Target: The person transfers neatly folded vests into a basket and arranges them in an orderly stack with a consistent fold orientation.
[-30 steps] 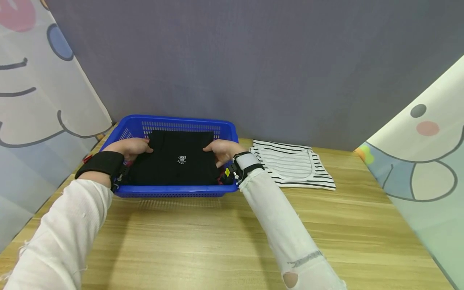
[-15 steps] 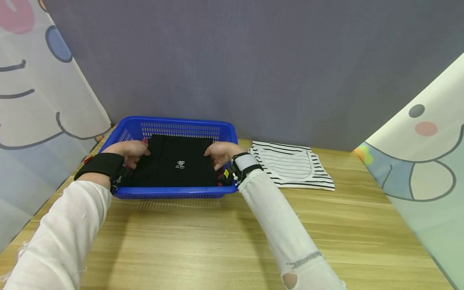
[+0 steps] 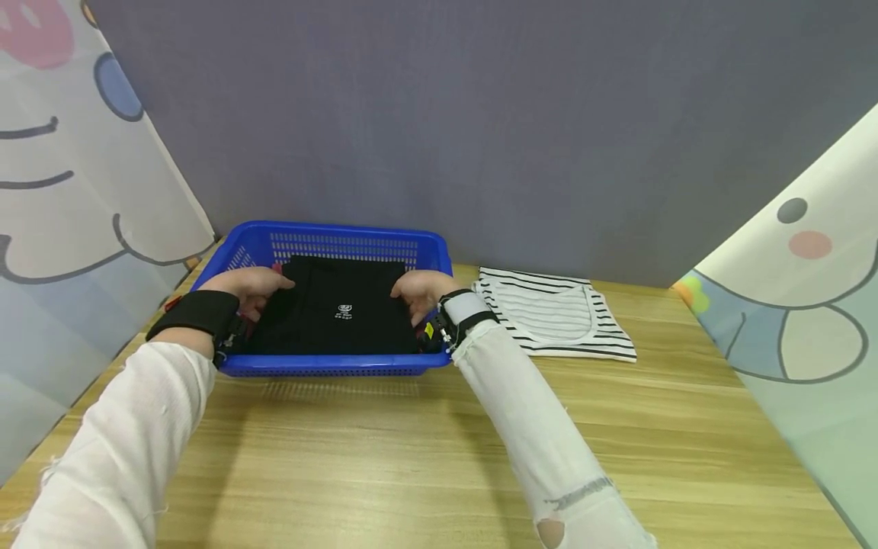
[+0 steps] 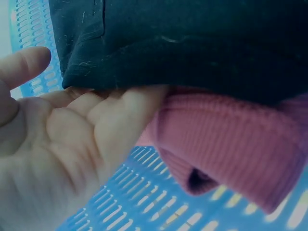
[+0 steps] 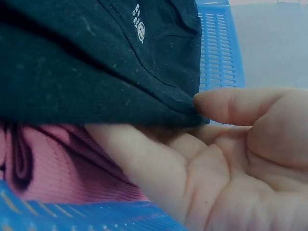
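Note:
A folded black T-shirt [image 3: 343, 328] with a small white print lies over the blue basket [image 3: 343, 364]. My left hand [image 3: 254, 288] is at its left side; in the left wrist view its fingers [image 4: 120, 108] reach under the cloth and the thumb stands apart from it. On the right side, my right hand [image 3: 420, 293] holds the shirt's edge, thumb tip at the corner and fingers beneath, as the right wrist view shows. Under the shirt is a pink ribbed garment [image 4: 231, 139], partly hidden. The fingertips of both hands are hidden under the black cloth.
A folded white-and-black striped shirt [image 3: 549, 313] lies on the wooden table [image 3: 384, 457] right of the basket. A grey wall [image 3: 480, 137] stands close behind, with cartoon-printed sheets [image 3: 809, 305] on either side.
The black T-shirt has sunk slightly lower in the basket, and its far edge sits nearer to me. Both hands have shifted down a little with it. The striped shirt stays put.

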`<act>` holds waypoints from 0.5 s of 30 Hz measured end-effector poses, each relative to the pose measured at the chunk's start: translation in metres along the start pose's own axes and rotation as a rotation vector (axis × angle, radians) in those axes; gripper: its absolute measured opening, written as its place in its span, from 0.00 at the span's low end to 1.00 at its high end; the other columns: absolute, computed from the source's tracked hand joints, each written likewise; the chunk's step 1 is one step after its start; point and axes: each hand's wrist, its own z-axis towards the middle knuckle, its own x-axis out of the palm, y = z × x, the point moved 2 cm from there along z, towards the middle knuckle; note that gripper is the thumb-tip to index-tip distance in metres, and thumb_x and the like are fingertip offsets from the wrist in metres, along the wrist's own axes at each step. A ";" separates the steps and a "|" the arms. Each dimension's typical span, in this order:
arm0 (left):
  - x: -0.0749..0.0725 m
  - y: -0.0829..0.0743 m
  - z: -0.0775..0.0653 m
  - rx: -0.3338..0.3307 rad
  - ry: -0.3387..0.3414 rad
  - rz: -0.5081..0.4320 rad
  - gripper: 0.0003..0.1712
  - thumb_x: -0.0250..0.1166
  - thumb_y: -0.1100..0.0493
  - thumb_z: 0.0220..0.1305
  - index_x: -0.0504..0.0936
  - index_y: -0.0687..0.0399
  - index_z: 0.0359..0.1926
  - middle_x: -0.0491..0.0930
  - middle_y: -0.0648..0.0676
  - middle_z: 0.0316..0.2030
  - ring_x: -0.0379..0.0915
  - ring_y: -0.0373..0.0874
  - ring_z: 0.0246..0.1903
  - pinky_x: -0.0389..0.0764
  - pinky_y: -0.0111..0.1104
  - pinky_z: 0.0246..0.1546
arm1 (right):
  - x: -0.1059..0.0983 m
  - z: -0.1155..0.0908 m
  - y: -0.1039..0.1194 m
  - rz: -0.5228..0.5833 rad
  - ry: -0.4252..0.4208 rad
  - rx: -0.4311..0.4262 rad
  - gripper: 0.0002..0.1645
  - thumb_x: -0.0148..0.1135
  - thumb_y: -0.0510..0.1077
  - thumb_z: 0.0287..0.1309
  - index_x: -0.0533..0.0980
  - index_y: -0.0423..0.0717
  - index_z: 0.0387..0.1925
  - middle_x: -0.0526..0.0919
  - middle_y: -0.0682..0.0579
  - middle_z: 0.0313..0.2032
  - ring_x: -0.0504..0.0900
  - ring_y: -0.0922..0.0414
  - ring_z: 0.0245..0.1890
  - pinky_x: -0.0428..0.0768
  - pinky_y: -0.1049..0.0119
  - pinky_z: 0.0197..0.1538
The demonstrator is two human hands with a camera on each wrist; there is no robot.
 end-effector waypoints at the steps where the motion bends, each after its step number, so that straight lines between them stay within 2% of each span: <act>1: 0.000 0.000 -0.001 -0.005 -0.016 0.006 0.39 0.30 0.53 0.74 0.21 0.76 0.66 0.30 0.81 0.66 0.37 0.73 0.68 0.52 0.58 0.66 | 0.005 -0.012 0.004 -0.011 -0.010 -0.006 0.35 0.40 0.44 0.70 0.45 0.39 0.73 0.45 0.40 0.73 0.55 0.37 0.69 0.68 0.41 0.61; 2: -0.001 0.000 -0.001 -0.010 -0.025 0.014 0.39 0.30 0.52 0.74 0.21 0.76 0.66 0.31 0.81 0.66 0.37 0.73 0.68 0.53 0.58 0.66 | 0.009 -0.024 0.007 -0.011 -0.015 -0.011 0.34 0.40 0.44 0.70 0.46 0.38 0.72 0.45 0.39 0.73 0.55 0.37 0.69 0.67 0.41 0.62; 3: -0.002 0.000 -0.002 -0.013 -0.040 0.026 0.39 0.31 0.52 0.74 0.22 0.76 0.66 0.31 0.82 0.66 0.37 0.74 0.67 0.54 0.58 0.66 | 0.010 -0.025 0.009 -0.023 -0.018 -0.019 0.35 0.41 0.44 0.70 0.45 0.39 0.73 0.45 0.38 0.73 0.54 0.36 0.69 0.67 0.41 0.62; 6: -0.003 0.000 -0.006 -0.014 -0.095 0.075 0.40 0.32 0.51 0.74 0.24 0.76 0.67 0.33 0.83 0.65 0.38 0.75 0.66 0.59 0.58 0.64 | 0.037 -0.094 0.026 -0.062 -0.055 -0.029 0.32 0.37 0.42 0.72 0.46 0.34 0.72 0.48 0.34 0.71 0.54 0.37 0.69 0.61 0.45 0.67; 8: -0.002 -0.001 -0.008 0.000 -0.134 0.123 0.40 0.34 0.51 0.74 0.26 0.77 0.68 0.35 0.84 0.65 0.41 0.75 0.66 0.65 0.57 0.60 | 0.042 -0.112 0.033 -0.104 -0.074 -0.028 0.32 0.37 0.42 0.72 0.46 0.34 0.71 0.50 0.32 0.70 0.56 0.36 0.68 0.65 0.46 0.65; 11: 0.000 -0.002 -0.011 0.016 -0.207 0.185 0.39 0.37 0.51 0.73 0.34 0.78 0.69 0.45 0.83 0.63 0.52 0.74 0.62 0.76 0.52 0.52 | 0.045 -0.125 0.039 -0.177 -0.118 -0.031 0.32 0.38 0.41 0.72 0.47 0.35 0.71 0.54 0.31 0.69 0.60 0.35 0.66 0.70 0.47 0.62; 15: 0.003 -0.005 -0.015 0.031 -0.252 0.211 0.37 0.38 0.51 0.73 0.42 0.79 0.68 0.54 0.78 0.57 0.61 0.66 0.52 0.80 0.45 0.43 | 0.035 -0.120 0.040 -0.264 -0.172 -0.047 0.30 0.41 0.43 0.71 0.55 0.34 0.69 0.64 0.32 0.64 0.70 0.37 0.61 0.76 0.49 0.56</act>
